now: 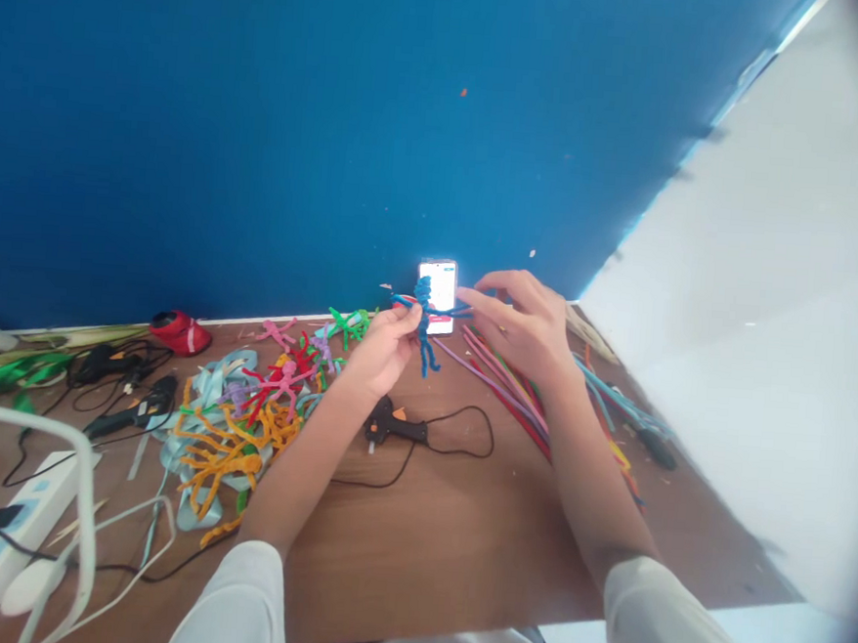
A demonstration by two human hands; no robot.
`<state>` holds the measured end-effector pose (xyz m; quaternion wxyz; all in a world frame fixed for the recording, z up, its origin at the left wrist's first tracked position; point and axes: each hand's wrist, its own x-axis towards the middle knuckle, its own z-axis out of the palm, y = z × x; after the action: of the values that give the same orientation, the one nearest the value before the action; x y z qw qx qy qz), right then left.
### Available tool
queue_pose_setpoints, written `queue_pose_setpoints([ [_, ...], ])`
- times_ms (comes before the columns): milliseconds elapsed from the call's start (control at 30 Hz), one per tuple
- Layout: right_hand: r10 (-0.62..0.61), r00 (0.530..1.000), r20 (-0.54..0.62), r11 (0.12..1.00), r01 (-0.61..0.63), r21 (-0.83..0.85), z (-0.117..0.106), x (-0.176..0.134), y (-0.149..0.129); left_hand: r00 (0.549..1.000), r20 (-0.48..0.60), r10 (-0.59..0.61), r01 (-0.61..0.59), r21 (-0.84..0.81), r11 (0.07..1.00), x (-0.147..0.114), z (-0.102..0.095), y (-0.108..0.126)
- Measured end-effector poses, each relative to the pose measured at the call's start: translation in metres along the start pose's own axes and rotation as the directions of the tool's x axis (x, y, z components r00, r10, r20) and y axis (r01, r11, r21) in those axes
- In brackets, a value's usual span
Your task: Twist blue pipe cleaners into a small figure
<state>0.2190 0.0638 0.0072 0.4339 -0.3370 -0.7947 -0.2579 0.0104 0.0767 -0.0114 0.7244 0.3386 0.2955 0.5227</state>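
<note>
My left hand [387, 348] is closed, pinching a blue pipe-cleaner figure [423, 333] at its middle. The figure is held upright, with a coiled head, two arms out to the sides and two legs hanging down. To its right is my right hand [521, 318], fingers apart and slightly bent, one fingertip close to the end of the figure's arm. Whether it touches that arm I cannot tell. Directly behind the figure, a phone [443, 281] with a lit screen leans against the blue wall.
A black glue gun [396, 425] with its cord lies below my hands. Pipe-cleaner figures [224, 459] and light-blue ribbon [211, 385] are heaped at left, near a power strip [8, 517] and white metal frame [86, 493]. Loose pipe cleaners [505, 384] lie under my right arm.
</note>
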Motion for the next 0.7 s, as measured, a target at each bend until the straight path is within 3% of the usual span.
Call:
queue_pose_setpoints([
  [133, -0.103, 0.995, -0.002, 0.991, 0.103, -0.087, -0.004, 0.002, -0.007, 1.0, 0.018, -0.001, 0.001, 0.027, 1.0, 0.001, -0.003, -0.001],
  [233, -0.138, 0.988, 0.068, 0.987, 0.143, -0.073, -0.007, 0.005, -0.013, 0.999, 0.03, 0.016, -0.018, 0.045, 0.999, 0.002, -0.004, -0.003],
  [367, -0.136, 0.984, 0.117, 0.988, 0.144, -0.062, -0.005, 0.006, -0.013, 0.999, 0.033, 0.008, -0.009, 0.035, 0.999, 0.003, -0.005, -0.002],
  [700, -0.138, 0.986, 0.097, 0.984, 0.147, -0.098, -0.005, 0.002, -0.004, 1.0, 0.009, -0.013, 0.012, 0.023, 1.0, 0.003, -0.005, -0.001],
])
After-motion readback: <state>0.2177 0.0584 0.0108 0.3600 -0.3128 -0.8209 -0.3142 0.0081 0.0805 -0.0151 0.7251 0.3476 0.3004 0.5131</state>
